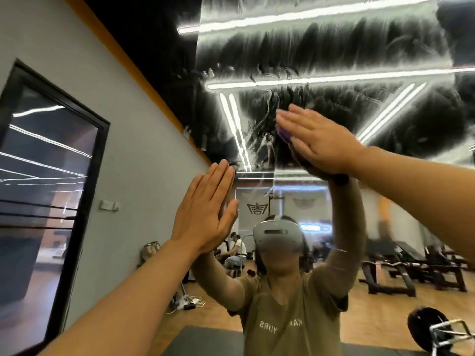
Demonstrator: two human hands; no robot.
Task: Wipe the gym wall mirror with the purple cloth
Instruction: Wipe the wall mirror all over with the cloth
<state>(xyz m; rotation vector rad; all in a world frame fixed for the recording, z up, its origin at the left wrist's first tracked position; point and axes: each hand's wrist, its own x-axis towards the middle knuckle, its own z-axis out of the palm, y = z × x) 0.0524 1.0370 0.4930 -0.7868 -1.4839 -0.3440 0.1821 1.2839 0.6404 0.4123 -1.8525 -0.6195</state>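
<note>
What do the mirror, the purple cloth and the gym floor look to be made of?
Mirror: glass, glossy; it reflects ceiling lights and the person, with streaky smears across its upper part.
Purple cloth: probably soft fabric; only a sliver shows under the flat right hand, so weave is unclear.
Floor, seen in reflection: wood or wood-look planks, light brown with a slight sheen.
</note>
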